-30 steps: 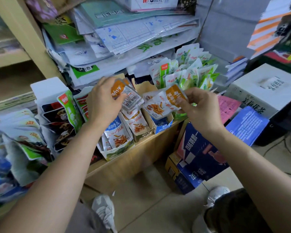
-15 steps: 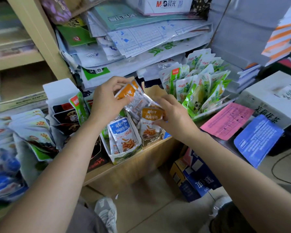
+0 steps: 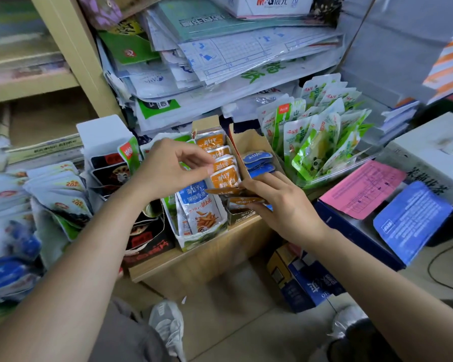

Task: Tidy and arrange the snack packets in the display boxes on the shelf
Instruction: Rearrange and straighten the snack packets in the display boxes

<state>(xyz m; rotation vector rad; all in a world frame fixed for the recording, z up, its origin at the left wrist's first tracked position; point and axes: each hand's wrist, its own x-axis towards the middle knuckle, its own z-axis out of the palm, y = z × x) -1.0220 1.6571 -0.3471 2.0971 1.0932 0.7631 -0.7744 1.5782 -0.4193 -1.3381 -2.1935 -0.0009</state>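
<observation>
On the wooden shelf (image 3: 194, 257), under a sagging pile of papers (image 3: 246, 64), the cardboard display box (image 3: 205, 124) is flanked by blue packets (image 3: 256, 159) and green packets (image 3: 322, 142); its front end is covered by the right hand (image 3: 280, 207). Orange packets (image 3: 220, 152) are stood upright in it, in a row running front to back; one is pinched at its top by the left hand (image 3: 165, 168). Front packets (image 3: 233, 193), tipped nearly flat, are gripped by the right hand. Half a second earlier, a packet was held raised above the box.
</observation>
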